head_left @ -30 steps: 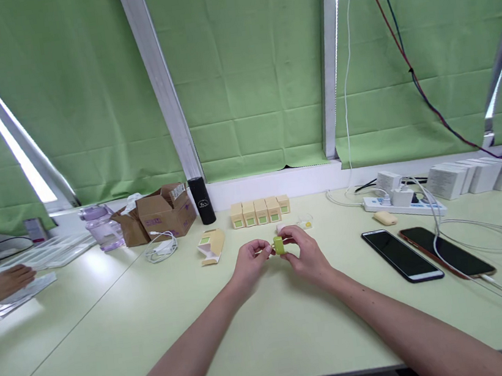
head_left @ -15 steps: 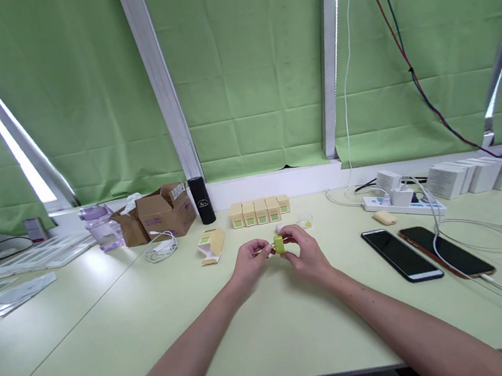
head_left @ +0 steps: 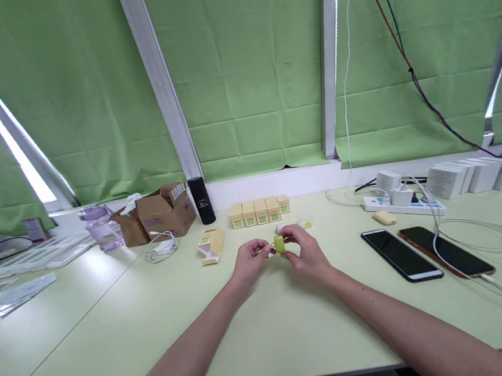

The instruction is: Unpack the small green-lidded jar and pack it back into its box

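Note:
Above the middle of the table, a small yellow-green boxy case (head_left: pixel 279 244) is held between my two hands. My right hand (head_left: pixel 307 256) grips its body from the right, with the thumb below and fingers above. My left hand (head_left: pixel 250 262) pinches a thin green part at the left end; its exact shape is too small to make out. Just behind the hands lie a clear plastic piece with a yellow spot (head_left: pixel 305 223) and a small white item partly hidden by my right fingers. An opened small carton (head_left: pixel 212 246) rests to the left.
Several small tan boxes (head_left: pixel 249 215) stand in a row behind. Phones (head_left: pixel 401 254) and cables lie at right, before a power strip (head_left: pixel 404 205) and white boxes (head_left: pixel 448 179). A cardboard box (head_left: pixel 166 211), black cylinder (head_left: pixel 201 200) and purple bottle (head_left: pixel 102 227) stand at back left.
The green case has shifted very slightly to the right between my fingers. Both hands keep the same hold, and everything else stays in place.

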The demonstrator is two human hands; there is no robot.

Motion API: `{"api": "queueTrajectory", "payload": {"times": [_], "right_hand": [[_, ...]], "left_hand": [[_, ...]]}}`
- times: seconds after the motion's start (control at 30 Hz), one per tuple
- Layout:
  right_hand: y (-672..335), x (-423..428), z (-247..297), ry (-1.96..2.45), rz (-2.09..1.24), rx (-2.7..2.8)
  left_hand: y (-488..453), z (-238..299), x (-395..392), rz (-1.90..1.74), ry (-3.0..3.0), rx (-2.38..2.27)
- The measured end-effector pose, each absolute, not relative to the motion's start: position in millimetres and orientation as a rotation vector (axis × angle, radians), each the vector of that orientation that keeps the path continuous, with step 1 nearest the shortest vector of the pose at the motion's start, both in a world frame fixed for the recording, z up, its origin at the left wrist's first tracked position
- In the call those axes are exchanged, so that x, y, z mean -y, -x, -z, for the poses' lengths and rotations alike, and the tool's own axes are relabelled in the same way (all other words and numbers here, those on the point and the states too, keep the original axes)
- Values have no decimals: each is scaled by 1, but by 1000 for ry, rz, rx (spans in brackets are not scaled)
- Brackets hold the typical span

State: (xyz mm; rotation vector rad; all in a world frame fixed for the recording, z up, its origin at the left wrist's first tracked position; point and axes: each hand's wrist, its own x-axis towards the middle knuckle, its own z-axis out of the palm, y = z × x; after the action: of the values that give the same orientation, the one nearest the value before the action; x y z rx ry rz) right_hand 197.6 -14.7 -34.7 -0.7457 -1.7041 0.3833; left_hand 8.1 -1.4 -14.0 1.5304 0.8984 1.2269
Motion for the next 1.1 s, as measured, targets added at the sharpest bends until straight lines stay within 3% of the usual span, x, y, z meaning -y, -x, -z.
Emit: {"api": "queueTrajectory", "payload": {"times": [1.1], "right_hand": [[-199, 13, 35, 751, -385, 1689]], "left_hand": [[-8, 13, 1, -1229, -1499, -877]]}}
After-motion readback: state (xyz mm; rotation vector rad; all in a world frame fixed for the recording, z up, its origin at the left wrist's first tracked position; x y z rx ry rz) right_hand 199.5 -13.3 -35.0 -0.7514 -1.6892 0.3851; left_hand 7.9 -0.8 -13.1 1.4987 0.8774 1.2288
